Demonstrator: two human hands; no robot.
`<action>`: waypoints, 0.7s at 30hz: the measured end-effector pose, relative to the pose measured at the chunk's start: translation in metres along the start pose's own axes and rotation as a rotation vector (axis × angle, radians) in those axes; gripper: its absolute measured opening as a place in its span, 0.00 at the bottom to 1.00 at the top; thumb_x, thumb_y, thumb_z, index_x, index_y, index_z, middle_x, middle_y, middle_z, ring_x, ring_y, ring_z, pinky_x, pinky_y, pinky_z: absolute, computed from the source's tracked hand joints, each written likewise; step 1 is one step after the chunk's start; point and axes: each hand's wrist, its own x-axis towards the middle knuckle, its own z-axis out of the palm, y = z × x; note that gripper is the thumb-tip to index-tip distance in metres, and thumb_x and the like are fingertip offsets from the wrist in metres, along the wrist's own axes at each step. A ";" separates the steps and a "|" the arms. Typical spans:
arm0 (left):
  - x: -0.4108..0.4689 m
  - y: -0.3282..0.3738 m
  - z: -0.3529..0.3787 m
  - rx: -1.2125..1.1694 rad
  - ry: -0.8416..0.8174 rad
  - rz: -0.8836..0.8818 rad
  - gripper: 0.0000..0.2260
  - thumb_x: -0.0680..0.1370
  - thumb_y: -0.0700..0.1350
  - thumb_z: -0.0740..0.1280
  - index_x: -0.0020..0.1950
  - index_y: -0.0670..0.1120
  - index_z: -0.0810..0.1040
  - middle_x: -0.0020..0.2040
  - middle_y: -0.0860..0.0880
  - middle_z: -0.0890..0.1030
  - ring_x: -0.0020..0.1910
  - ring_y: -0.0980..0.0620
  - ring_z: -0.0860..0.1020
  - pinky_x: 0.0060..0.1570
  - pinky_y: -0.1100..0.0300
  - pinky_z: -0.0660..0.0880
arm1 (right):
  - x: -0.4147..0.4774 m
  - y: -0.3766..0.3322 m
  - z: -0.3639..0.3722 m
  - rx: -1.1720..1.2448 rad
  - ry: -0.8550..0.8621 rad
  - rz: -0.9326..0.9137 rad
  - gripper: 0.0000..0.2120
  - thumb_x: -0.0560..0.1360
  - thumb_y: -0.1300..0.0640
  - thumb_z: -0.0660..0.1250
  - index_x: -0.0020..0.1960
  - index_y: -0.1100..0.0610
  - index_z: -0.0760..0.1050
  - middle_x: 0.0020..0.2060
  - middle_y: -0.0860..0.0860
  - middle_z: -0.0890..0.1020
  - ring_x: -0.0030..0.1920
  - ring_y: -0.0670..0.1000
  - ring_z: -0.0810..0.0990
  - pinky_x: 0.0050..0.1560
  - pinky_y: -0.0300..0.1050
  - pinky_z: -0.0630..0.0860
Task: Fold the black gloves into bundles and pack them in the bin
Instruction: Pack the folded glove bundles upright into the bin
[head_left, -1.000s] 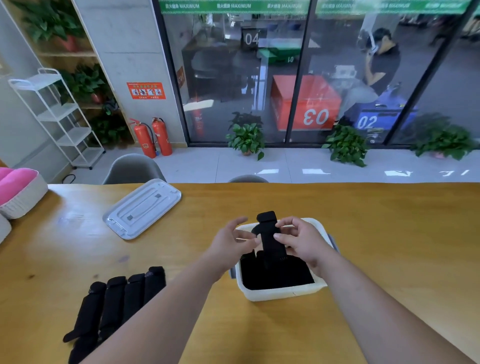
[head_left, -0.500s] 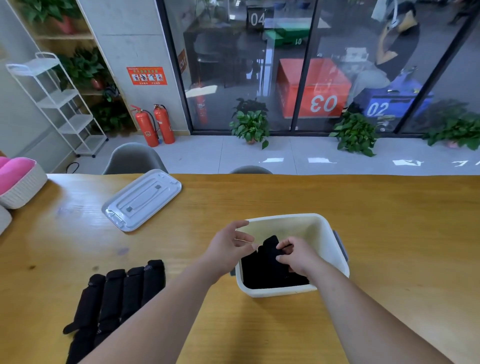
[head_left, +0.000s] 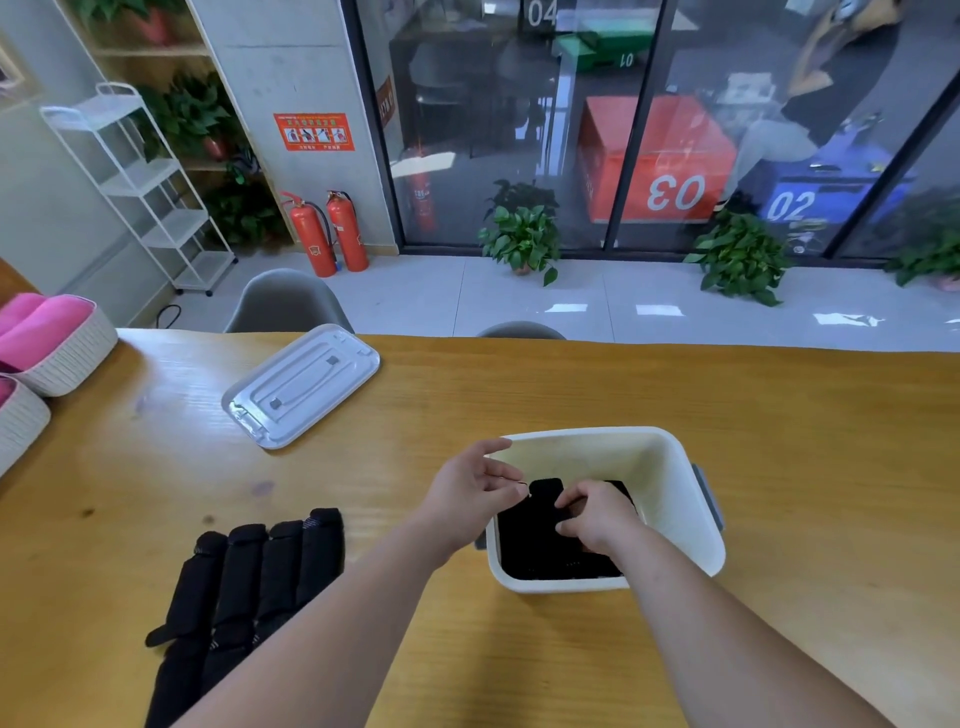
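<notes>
1. Far left: a white basket (head_left: 67, 358) holding pink cushions, at the edge of the wooden table (head_left: 779, 415).
2. Lower left: unfolded black gloves (head_left: 249, 587), lying flat side by side on the table, well apart from the bin.
3. Behind them: a grey lid (head_left: 301, 384), flat on the table.
4. Your left hand (head_left: 467, 493): at the bin's left rim, thumb spread, fingers loosely bent and holding nothing. You cannot tell whether the tips touch the bundle.
5. A white bin (head_left: 670, 499), open, with black bundles packed along its near side.
6. A glove bundle (head_left: 535, 530), inside the bin.
7. Your right hand (head_left: 597, 514): inside the bin, fingers curled round the glove bundle.
</notes>
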 end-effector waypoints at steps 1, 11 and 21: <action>0.000 0.000 0.000 -0.002 0.003 0.002 0.29 0.76 0.46 0.79 0.75 0.55 0.74 0.55 0.54 0.86 0.55 0.53 0.86 0.57 0.30 0.81 | 0.001 0.002 0.000 0.004 -0.002 0.003 0.15 0.71 0.62 0.81 0.49 0.44 0.83 0.49 0.48 0.85 0.51 0.50 0.84 0.55 0.54 0.85; -0.011 0.003 -0.001 -0.005 -0.007 0.034 0.28 0.76 0.46 0.78 0.75 0.56 0.74 0.57 0.53 0.86 0.55 0.54 0.86 0.56 0.34 0.81 | 0.001 -0.001 -0.001 -0.162 -0.010 -0.012 0.17 0.70 0.63 0.81 0.49 0.43 0.83 0.49 0.50 0.83 0.48 0.50 0.84 0.51 0.50 0.85; -0.022 -0.009 -0.019 -0.034 0.005 0.076 0.25 0.77 0.48 0.78 0.73 0.57 0.76 0.57 0.54 0.86 0.55 0.54 0.86 0.58 0.53 0.83 | -0.017 -0.018 -0.009 -0.243 -0.010 -0.100 0.18 0.69 0.46 0.83 0.55 0.39 0.80 0.53 0.44 0.80 0.54 0.48 0.81 0.52 0.44 0.76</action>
